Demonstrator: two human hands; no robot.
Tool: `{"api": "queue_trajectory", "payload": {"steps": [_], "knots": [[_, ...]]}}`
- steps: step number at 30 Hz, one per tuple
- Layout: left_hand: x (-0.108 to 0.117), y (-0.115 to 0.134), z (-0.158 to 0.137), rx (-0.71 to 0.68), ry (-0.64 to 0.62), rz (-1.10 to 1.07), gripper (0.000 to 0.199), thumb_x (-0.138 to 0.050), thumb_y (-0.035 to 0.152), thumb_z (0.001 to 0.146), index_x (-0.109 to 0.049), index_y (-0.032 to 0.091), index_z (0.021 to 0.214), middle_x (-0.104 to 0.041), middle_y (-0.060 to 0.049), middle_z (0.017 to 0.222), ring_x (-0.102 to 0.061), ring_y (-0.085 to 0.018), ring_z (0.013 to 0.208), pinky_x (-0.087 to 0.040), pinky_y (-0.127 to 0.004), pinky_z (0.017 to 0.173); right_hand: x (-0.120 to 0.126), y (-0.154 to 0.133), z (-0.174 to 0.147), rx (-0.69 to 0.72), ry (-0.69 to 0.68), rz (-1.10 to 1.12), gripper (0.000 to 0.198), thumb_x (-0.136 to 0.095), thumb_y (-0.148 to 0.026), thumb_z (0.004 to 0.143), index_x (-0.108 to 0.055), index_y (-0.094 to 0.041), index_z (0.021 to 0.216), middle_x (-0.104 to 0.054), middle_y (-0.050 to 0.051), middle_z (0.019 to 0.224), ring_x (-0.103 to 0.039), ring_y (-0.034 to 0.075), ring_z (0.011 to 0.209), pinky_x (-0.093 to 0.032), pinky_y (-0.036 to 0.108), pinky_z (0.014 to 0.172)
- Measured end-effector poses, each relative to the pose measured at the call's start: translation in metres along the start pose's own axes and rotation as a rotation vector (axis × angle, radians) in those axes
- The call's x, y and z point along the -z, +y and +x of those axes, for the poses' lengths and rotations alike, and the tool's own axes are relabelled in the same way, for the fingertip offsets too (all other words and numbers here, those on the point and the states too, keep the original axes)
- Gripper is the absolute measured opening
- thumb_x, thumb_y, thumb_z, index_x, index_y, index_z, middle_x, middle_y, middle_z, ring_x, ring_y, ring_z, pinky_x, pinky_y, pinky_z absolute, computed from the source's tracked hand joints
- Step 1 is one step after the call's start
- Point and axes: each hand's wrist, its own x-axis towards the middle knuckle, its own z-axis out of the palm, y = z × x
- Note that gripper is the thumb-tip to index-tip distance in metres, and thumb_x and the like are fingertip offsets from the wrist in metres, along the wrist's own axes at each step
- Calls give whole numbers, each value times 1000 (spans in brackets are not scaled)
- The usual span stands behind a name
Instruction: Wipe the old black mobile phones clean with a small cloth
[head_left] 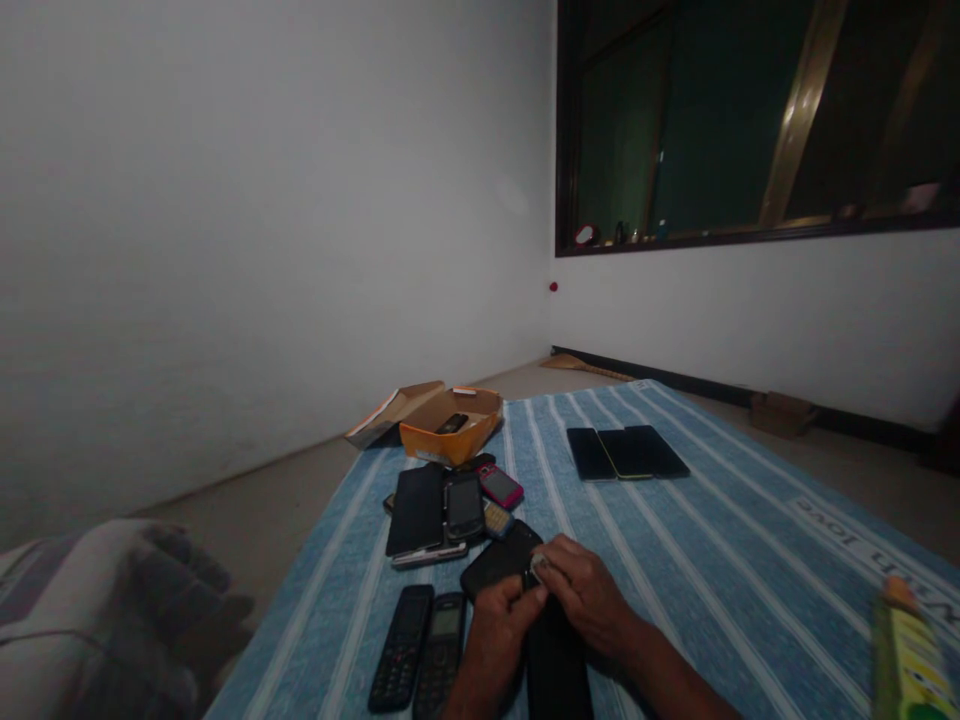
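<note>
The striped sheet (pixel 697 580) is cloth, soft and not shiny. The orange box (pixel 424 442) looks like thin card, smooth outside and plain brown inside. The three dark flat phones (pixel 628 453) have smooth faces — a bit glossy, like glass. The two button phones (pixel 402 645) look like hard plastic, bumpy with keys. The long black phone (pixel 559 665) looks dull and smooth. The wall (pixel 262 200) is matt paint — the window bar (pixel 799 110) is shiny like metal.
</note>
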Motion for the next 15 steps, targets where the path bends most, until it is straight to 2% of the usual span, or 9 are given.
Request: {"api": "queue_trajectory", "payload": {"steps": [7, 11, 15], "knots": [[2, -4, -1, 12, 46, 2, 37, -69, 51, 66, -66, 14, 63, -55, 1, 58, -46, -14, 59, -37, -25, 57, 5, 6, 1, -155, 30, 146, 32, -43, -36, 93, -53, -19, 68, -51, -1, 68, -50, 14, 66, -34, 27, 63], [6, -6, 0, 3, 127, 19, 38, -69, 54, 66, -65, 16, 63, -57, 1, 60, -50, -16, 60, -39, -26, 57, 1, 9, 1, -284, 71, 333, 38, -48, -47, 90, -52, -18, 66, -47, -2, 63, -44, 14, 62, -32, 26, 58], [6, -6, 0, -22, 223, 61, 40, -68, 55, 65, -59, 17, 54, -52, 3, 55, -48, -15, 58, -39, -26, 56, -8, 5, 0, -378, 152, 523, 44, -53, -57, 85, -56, -17, 67, -50, -1, 64, -45, 14, 63, -34, 26, 59]]}}
